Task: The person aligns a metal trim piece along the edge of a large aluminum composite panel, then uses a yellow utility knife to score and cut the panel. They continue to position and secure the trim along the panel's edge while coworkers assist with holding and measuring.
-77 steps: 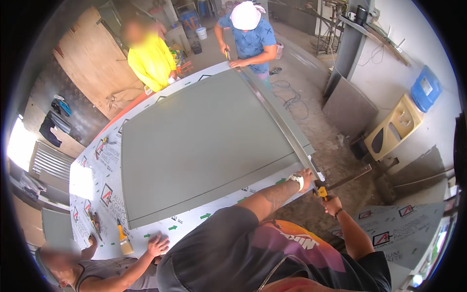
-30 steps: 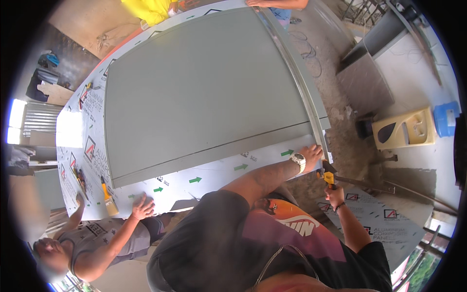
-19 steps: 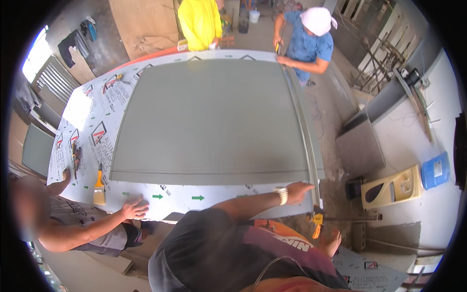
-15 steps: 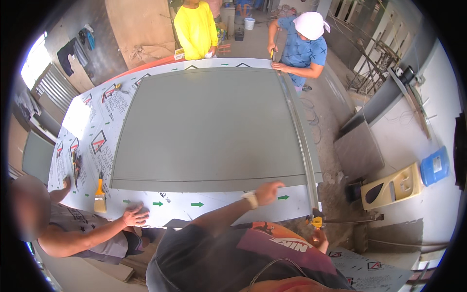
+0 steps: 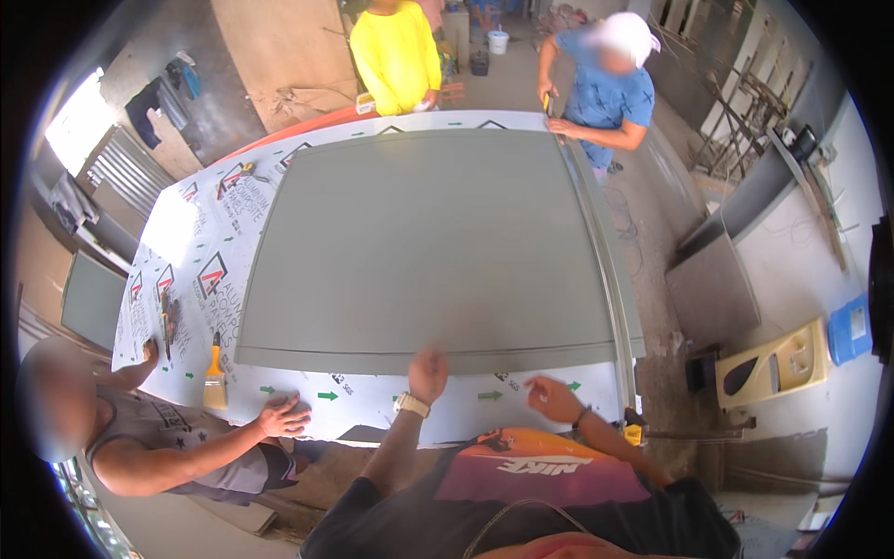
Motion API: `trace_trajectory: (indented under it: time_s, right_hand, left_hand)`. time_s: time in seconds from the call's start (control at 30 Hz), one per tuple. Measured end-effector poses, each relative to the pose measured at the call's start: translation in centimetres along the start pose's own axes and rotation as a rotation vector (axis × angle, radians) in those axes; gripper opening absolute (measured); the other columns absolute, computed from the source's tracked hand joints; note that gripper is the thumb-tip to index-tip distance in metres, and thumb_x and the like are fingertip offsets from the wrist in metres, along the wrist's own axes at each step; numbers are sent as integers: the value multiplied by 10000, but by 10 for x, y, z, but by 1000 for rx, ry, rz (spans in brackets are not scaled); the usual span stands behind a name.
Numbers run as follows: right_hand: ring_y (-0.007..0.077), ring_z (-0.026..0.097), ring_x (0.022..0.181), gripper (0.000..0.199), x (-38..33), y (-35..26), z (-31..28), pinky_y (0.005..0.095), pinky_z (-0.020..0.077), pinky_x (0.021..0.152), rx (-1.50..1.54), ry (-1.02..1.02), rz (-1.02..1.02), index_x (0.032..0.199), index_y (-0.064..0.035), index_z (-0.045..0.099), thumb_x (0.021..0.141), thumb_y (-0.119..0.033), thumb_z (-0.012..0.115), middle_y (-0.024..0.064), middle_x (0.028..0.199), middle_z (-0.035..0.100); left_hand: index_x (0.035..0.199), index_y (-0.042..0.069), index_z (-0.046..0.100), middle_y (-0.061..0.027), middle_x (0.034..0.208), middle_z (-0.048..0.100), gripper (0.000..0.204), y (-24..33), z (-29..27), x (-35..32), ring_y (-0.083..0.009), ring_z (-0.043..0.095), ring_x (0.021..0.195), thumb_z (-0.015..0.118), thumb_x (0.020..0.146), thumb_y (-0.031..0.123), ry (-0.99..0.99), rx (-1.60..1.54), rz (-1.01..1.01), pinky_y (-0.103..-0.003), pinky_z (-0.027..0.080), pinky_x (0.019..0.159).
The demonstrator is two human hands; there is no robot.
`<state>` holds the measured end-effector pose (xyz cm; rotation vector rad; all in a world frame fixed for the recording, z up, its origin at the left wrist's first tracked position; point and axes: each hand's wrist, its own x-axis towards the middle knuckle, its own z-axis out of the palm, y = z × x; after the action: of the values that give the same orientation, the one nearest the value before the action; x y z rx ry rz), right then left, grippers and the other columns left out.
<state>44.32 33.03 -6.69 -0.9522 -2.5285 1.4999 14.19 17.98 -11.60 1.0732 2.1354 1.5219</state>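
A large grey panel (image 5: 428, 242) lies over white printed sheeting (image 5: 321, 410) on a broad work table. My left hand (image 5: 428, 374), with a pale watch or band on the wrist, hovers at the panel's near edge; its fingers are blurred. To the right, my right hand (image 5: 554, 401) is above the sheeting with fingers apart and nothing in them. A long metal straightedge (image 5: 601, 270) runs along the panel's right side. At its near end is a yellow and black tape measure (image 5: 634, 430), touched by neither of my hands.
At left, a co-worker's hand (image 5: 283, 415) rests on the sheeting near a paintbrush (image 5: 215, 377) and pliers-like tools (image 5: 169, 321). Across the table, a person in blue (image 5: 605, 102) holds the straightedge's far end; another wears yellow (image 5: 396, 61). A beige water dispenser (image 5: 773, 373) is at right.
My right hand has left the tape measure at the near right corner and come over the sheeting. My left hand has moved left to the panel's near edge. The view has shifted slightly.
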Motion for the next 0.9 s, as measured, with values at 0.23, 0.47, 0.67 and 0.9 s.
trace_trajectory:
  time_s: [0.23,0.47,0.67,0.9]
  right_hand:
    - [208,710,966,398,137,39,-103,354,561,819,116,217,290,1220,-35,676,909,-263,776,117,1027,745]
    - [291,676,1199,570,255,112,-213,408,547,1001,165,712,143,1358,-13,620,877,-278,773,185,1315,693]
    - [356,589,1333,664,322,173,-269,415,483,1108,49,726,130,1465,-18,554,910,-323,753,222,1495,566]
    - [316,482,1440,783,372,188,-294,384,400,1169,464,763,-136,1526,63,452,1011,-493,648,237,1547,504]
  left_hand:
    - [1153,55,696,-153,964,718,254,-25,14,117,-307,693,863,645,906,81,72,163,29,-412,570,772]
    - [1319,66,614,-214,1346,572,401,-53,23,224,-401,511,1281,649,950,219,150,625,39,-529,411,1084]
    - [1414,104,556,-214,1415,505,461,-48,42,231,-420,448,1333,609,1009,318,70,873,-35,-556,328,1138]
    - [1445,111,518,-176,1461,473,486,-44,45,238,-382,422,1364,582,1013,325,-1,950,-104,-540,298,1158]
